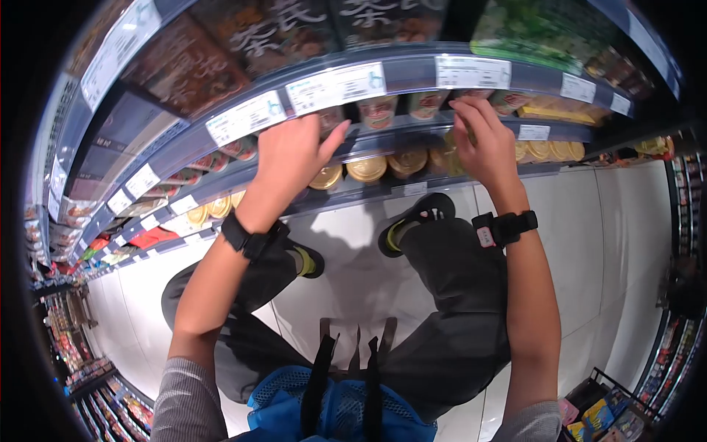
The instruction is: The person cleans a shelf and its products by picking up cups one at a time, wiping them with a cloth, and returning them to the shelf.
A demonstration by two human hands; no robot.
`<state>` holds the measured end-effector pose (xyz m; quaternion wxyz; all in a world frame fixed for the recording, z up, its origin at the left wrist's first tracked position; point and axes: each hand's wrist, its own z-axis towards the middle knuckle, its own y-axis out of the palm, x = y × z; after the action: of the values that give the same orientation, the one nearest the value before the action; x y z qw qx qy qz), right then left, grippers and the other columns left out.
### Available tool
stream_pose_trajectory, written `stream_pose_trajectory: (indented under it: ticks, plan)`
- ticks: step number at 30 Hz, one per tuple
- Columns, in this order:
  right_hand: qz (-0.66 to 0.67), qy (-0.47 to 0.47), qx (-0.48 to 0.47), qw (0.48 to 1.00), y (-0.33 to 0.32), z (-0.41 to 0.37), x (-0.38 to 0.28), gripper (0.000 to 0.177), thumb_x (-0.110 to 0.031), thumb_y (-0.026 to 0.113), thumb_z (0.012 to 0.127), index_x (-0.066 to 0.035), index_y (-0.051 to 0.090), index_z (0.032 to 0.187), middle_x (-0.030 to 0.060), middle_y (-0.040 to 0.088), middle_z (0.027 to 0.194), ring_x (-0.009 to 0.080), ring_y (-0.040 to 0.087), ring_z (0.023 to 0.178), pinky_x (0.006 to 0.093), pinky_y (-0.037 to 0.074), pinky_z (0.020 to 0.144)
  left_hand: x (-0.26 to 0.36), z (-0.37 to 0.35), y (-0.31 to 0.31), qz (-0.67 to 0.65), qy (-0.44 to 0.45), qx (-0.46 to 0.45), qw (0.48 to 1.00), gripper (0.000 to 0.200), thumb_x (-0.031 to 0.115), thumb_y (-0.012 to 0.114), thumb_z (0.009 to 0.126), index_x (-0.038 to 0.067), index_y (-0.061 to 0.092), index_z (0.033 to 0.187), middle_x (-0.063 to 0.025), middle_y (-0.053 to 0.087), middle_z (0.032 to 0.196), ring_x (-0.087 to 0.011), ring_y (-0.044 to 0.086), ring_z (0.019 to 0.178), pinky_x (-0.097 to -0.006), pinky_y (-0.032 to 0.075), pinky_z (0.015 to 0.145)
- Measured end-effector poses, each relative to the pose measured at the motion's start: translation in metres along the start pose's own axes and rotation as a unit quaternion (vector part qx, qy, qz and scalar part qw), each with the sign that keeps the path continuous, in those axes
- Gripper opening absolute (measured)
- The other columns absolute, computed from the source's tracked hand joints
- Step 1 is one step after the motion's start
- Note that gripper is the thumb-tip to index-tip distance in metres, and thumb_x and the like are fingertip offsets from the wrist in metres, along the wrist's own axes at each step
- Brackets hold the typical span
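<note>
My left hand [291, 151] reaches to the middle shelf under the price labels, its thumb stretched out to the right. The other fingertips are partly hidden at the shelf edge. A printed can [333, 118] stands beside that thumb. My right hand [486, 140] is raised at the same shelf, fingers bent and the thumb apart from them. Its fingertips are at the front of another can [471, 93]; firm contact is not clear. Between the hands stand two more cans, a pale one [378, 112] and a red-and-green one [427, 104]. Neither hand visibly grips anything.
Gold-lidded jars [367, 169] line the lower shelf. Price labels [336, 87] run along the upper shelf edge, below dark boxes [276, 33] and a green package [537, 37]. A basket of packets [600, 416] is at lower right. My knees are bent above the tiled floor [560, 221].
</note>
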<state>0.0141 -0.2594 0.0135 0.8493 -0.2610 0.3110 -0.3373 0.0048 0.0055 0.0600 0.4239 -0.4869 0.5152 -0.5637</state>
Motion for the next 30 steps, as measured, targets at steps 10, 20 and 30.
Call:
stream_pose_trajectory:
  ticks: [10,20,30]
  plan:
    - [-0.051,0.3,0.204,0.931,-0.004,-0.024,0.103,0.048,-0.023,0.072,0.073,0.004,0.054,0.108,0.0209,0.057,0.103,0.0361,0.055,0.094,0.0416,0.044,0.079,0.065,0.015,0.031,-0.012,0.24,0.234,0.942,0.053,0.028,0.061,0.082,-0.003,0.046,0.122,-0.022,0.049,0.111,-0.0371,0.049,0.101,-0.0421,0.04,0.081]
    - [-0.016,0.315,0.183,0.931,0.021,-0.023,0.102,0.061,-0.024,0.072,0.071,0.004,0.039,0.113,0.0254,0.049,0.108,0.0449,0.049,0.1,0.046,0.042,0.081,0.097,0.052,0.026,-0.045,0.154,0.107,0.981,0.041,0.037,0.053,0.087,-0.002,0.055,0.1,-0.0218,0.06,0.087,-0.0387,0.059,0.077,-0.0451,0.049,0.066]
    - [0.154,0.385,0.221,0.883,0.042,-0.036,0.122,0.076,-0.024,0.076,0.068,0.007,0.037,0.125,0.0273,0.053,0.112,0.0388,0.052,0.104,0.0409,0.041,0.088,0.096,0.056,0.032,-0.026,0.173,0.172,0.97,0.041,0.036,0.053,0.087,-0.003,0.06,0.078,-0.0198,0.059,0.071,-0.0354,0.059,0.066,-0.0432,0.048,0.062]
